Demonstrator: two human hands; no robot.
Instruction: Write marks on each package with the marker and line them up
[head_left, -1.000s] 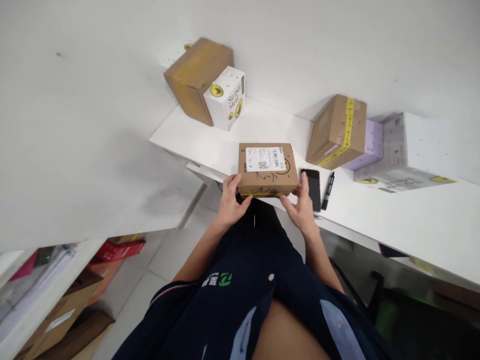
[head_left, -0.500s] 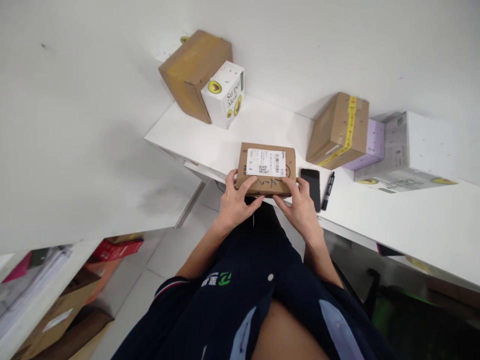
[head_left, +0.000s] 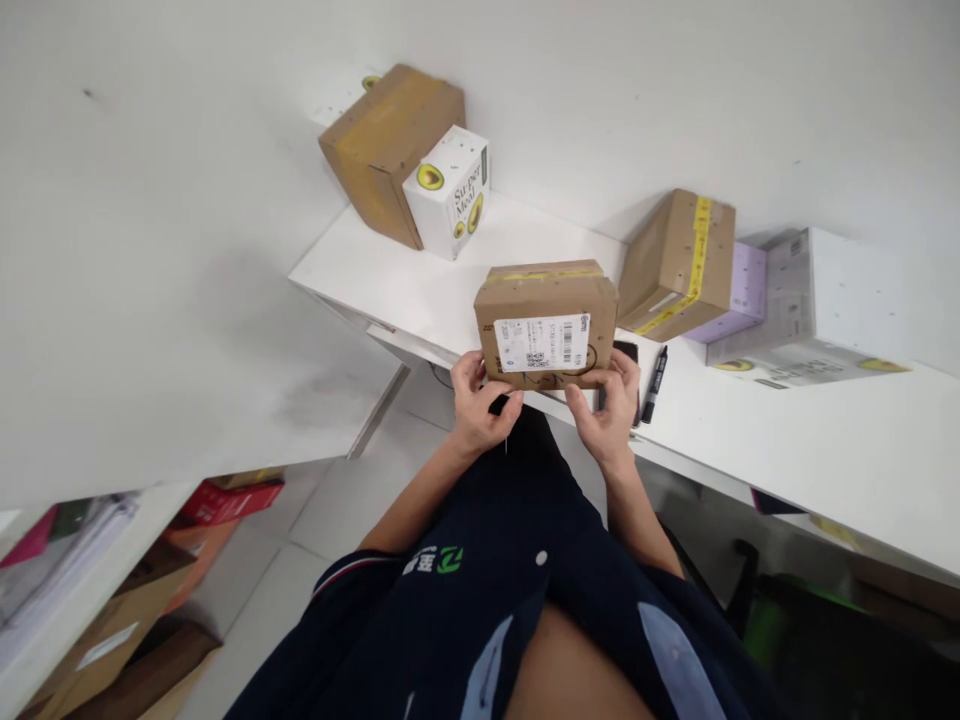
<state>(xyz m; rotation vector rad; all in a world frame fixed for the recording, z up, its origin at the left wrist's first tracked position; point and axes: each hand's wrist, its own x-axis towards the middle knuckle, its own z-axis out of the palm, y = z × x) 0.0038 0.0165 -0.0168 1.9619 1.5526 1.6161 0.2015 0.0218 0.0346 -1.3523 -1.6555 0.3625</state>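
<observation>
A brown cardboard box (head_left: 546, 290) is tilted up at the front edge of the white desk (head_left: 757, 430), its labelled face turned toward me. On that face are a white shipping label (head_left: 545, 343) and black handwriting; yellow tape runs along the far upper side. My left hand (head_left: 484, 405) grips the lower left corner, fingers curled round the edge. At the lower right corner, my right hand (head_left: 609, 405) holds the box with the thumb in front. Partly covered by that hand and the box, a dark phone (head_left: 628, 357) lies beside a black marker (head_left: 655, 384).
At the back left stand a large carton (head_left: 390, 140) and a white avocado-print box (head_left: 448, 195). To the right are a taped carton (head_left: 675, 260), a purple box (head_left: 739, 290) and a white box (head_left: 817, 300). Several cartons (head_left: 127, 620) fill the lower left.
The cardboard box has been tipped up, so its far side with yellow tape now shows. Both hands have shifted slightly to the right with it.
</observation>
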